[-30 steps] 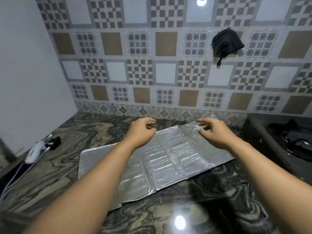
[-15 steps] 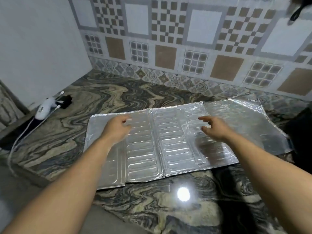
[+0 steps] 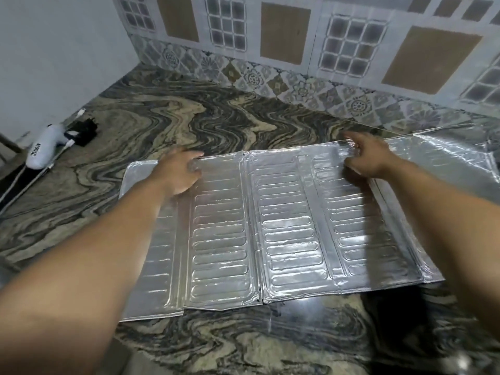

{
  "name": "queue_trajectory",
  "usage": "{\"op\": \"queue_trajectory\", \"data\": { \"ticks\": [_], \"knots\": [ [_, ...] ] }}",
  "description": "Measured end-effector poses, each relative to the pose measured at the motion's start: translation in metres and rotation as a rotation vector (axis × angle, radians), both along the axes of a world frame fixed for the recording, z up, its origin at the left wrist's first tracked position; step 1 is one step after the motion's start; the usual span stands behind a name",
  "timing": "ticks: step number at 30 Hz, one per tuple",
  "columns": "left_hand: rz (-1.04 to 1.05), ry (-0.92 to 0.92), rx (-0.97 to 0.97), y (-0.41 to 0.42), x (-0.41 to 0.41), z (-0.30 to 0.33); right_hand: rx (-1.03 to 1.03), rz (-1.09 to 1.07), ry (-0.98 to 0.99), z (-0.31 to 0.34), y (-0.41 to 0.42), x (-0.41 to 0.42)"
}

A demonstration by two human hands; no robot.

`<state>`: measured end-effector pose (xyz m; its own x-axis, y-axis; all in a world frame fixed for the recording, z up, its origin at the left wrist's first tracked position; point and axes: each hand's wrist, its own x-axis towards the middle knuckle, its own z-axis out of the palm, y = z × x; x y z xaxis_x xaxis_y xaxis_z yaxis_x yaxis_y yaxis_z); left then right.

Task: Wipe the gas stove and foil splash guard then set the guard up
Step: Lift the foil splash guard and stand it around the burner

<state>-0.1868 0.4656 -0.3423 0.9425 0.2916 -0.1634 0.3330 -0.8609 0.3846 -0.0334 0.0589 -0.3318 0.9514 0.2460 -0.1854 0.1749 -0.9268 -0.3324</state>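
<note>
Head view, both hands [image 3: 180, 173] [image 3: 369, 155] pinching foil guard [image 3: 284, 234]

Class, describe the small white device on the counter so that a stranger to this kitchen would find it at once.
Start at the marbled stone counter and follow it to its far left edge, beside the plain white wall. There lies the white device, rounded, with dark lettering on its side. Unlike the black plug next to it and the foil splash guard, it is white, with white cables beside it.

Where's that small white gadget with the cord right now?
In the head view, the white gadget lies at the counter's far left, by the white wall, beside a black plug.
</note>
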Motion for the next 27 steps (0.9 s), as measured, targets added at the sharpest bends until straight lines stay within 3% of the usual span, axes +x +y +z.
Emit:
{"op": "queue_trajectory", "data": {
  "ticks": [6, 14, 20, 27],
  "knots": [
    [-0.063, 0.060, 0.058, 0.011, 0.005, -0.008, -0.092, 0.087, 0.013, -0.001, -0.010, 0.018],
    [-0.142, -0.071, 0.112, 0.023, -0.004, 0.023, -0.042, 0.098, -0.227, 0.030, -0.007, 0.021],
    [-0.035, -0.237, 0.013, 0.033, -0.023, 0.079, 0.078, 0.170, -0.351, 0.082, -0.002, 0.007],
    [0.045, -0.449, 0.227, 0.039, -0.063, 0.173, 0.107, 0.137, -0.597, 0.166, 0.024, -0.028]
  ]
}}
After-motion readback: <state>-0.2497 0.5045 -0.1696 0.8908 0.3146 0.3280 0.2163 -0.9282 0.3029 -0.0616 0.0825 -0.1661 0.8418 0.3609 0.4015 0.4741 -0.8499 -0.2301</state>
